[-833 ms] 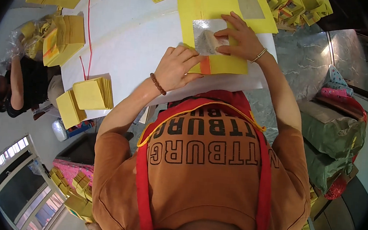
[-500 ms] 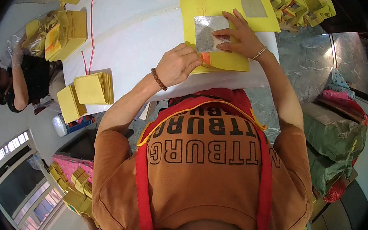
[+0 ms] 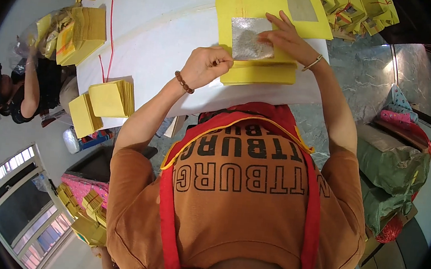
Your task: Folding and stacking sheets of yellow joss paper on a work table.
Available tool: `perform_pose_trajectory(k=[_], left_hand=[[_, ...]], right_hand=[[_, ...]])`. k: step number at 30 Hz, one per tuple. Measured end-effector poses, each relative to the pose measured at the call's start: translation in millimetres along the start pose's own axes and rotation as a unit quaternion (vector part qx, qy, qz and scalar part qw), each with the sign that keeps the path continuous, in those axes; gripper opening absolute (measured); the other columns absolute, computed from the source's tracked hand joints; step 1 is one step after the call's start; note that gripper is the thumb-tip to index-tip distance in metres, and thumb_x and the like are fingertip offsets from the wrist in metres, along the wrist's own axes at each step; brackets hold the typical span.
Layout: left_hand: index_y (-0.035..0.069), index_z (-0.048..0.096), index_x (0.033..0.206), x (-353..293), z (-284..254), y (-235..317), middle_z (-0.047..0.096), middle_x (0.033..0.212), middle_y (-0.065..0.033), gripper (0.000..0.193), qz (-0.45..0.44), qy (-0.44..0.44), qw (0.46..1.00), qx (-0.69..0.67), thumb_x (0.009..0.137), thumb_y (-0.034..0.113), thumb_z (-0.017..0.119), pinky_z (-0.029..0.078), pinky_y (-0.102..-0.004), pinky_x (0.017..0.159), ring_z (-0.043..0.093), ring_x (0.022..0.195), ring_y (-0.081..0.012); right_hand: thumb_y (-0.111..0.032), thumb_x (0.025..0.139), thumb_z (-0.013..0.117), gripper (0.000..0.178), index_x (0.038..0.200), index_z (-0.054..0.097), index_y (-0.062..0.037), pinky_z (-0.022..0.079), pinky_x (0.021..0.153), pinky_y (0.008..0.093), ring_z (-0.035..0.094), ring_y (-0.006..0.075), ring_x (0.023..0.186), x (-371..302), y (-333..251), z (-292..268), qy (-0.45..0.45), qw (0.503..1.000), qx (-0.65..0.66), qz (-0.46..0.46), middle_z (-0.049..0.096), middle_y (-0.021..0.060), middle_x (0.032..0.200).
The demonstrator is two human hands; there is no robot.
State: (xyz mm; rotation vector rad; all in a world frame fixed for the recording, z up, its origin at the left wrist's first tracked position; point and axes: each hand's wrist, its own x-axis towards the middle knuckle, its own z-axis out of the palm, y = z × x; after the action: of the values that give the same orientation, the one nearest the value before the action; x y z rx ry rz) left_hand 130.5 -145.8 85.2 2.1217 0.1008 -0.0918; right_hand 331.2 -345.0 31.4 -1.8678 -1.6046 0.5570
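Observation:
Before me on the white-covered table lies a yellow paper sheet [image 3: 226, 12] bearing a shiny silver square [image 3: 246, 47]. Along its near side runs a yellow paper strip [image 3: 261, 76], which looks like the edge of a stack. My left hand [image 3: 206, 68] is closed, thumb against curled fingers, at the left end of that strip by the square's near corner. Whatever may be between its fingertips is hidden. Over the right part of the silver square is my right hand [image 3: 290, 42], fingers apart and slightly blurred, holding nothing that I can see.
Another yellow sheet with a grey square [image 3: 302, 8] lies beyond, at the right. Yellow paper stacks [image 3: 111, 100] sit at the table's left edge, near a red string [image 3: 110, 33]. At left, another person [image 3: 25, 87] handles a clear bag. Green sacks [image 3: 390, 155] stand at the right.
The orange-marked flap beside my left fingers no longer shows; a plain yellow strip is seen there. My left hand has shifted slightly left, and the right hand has lifted a little off the silver square.

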Motion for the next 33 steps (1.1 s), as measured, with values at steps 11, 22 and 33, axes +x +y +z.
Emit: perform_pose_trajectory(k=[11, 22, 33], left_hand=[[-0.003, 0.063, 0.082, 5, -4, -11, 0.058, 0.064, -0.0009, 0.02, -0.05, -0.02, 0.993, -0.102, 0.081, 0.016, 0.058, 0.042, -0.0234, 0.054, 0.049, 0.058, -0.0072], [0.003, 0.065, 0.084, 20, -17, -24, 0.057, 0.067, 0.0035, 0.016, -0.069, 0.021, 0.967, -0.244, 0.084, 0.016, 0.056, 0.041, -0.0208, 0.056, 0.047, 0.062, -0.0029], [0.013, 0.056, 0.115, 28, -8, -18, 0.057, 0.111, -0.0039, 0.042, 0.224, 0.072, 0.932, 0.276, 0.075, 0.022, 0.063, 0.034, -0.037, 0.087, 0.049, 0.104, -0.0229]], right_hand=[[-0.054, 0.093, 0.021, 0.062, 0.116, 0.06, -0.0116, 0.005, 0.111, 0.0368, 0.0, 0.0243, 0.138, -6, 1, 1, 0.07, 0.963, 0.238, 0.101, 0.028, 0.0069, 0.145], [-0.035, 0.083, 0.053, 0.061, 0.136, 0.035, -0.0124, 0.011, 0.11, 0.0425, 0.0, 0.0247, 0.139, -13, 7, 5, 0.064, 0.965, 0.247, 0.054, 0.031, 0.0031, 0.144], [-0.014, 0.076, 0.062, 0.029, 0.104, 0.066, -0.0195, 0.016, 0.11, 0.0429, 0.011, 0.0311, 0.137, -14, 6, 0, 0.086, 0.991, 0.104, -0.024, 0.033, 0.0068, 0.143]])
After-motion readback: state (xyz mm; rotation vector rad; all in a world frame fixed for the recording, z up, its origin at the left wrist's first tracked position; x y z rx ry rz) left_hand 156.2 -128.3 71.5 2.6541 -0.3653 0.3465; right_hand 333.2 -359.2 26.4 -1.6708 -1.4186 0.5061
